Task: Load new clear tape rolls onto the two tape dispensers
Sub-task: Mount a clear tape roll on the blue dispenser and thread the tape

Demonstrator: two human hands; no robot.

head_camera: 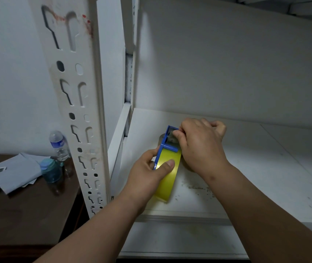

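A blue tape dispenser (163, 143) carries a yellowish clear tape roll (167, 177) and is held just above the white shelf (246, 177). My left hand (147, 175) grips the roll and the dispenser's side, thumb pressed on the roll's outer face. My right hand (200, 143) is at the dispenser's far end, with thumb and fingertips pinched at the cutter end on what looks like the tape's loose end. The tape end itself is too small to see clearly. Only one dispenser is in view.
A white slotted shelf post (79, 111) stands left of the shelf. Beyond it, a dark wooden table (28, 209) holds papers (12, 173), a blue-lidded jar (50, 170) and a plastic water bottle (59, 145). Dust specks lie on the shelf near its front edge.
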